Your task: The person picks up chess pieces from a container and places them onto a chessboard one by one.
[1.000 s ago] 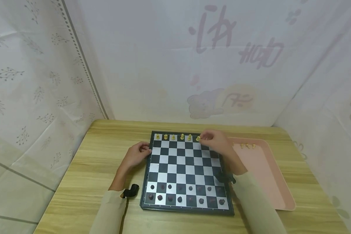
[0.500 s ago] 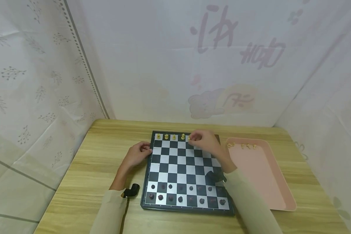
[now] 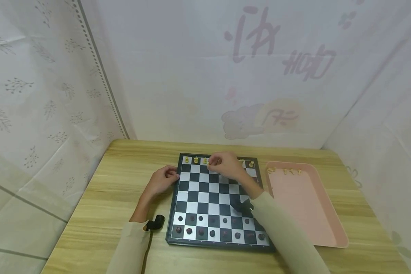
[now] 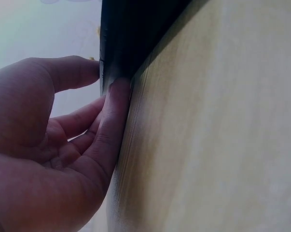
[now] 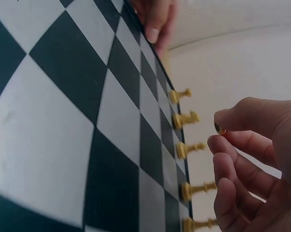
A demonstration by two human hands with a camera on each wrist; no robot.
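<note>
A black-and-white chessboard (image 3: 203,197) lies on the table. My left hand (image 3: 161,179) holds its left edge; in the left wrist view the thumb (image 4: 73,72) touches the top edge and a finger lies along its side. My right hand (image 3: 225,165), over the far row, pinches a small yellow chess piece (image 5: 219,128) between thumb and fingertips; its kind is mostly hidden. Several yellow chess pieces (image 5: 184,150) stand along the far row beside that hand, one a knight (image 5: 186,119). Dark chess pieces (image 3: 212,233) fill two near rows.
A pink tray (image 3: 309,205) lies right of the board, with several yellow pieces (image 3: 292,172) near its far end. The wooden table (image 3: 123,167) meets patterned cloth (image 3: 178,76) behind it. The right sleeve (image 3: 284,228) crosses the board's right edge.
My right hand has moved left along the far row, uncovering pieces at the far right corner. A yellow piece shows in its pinch now. The left hand stays at the board's edge.
</note>
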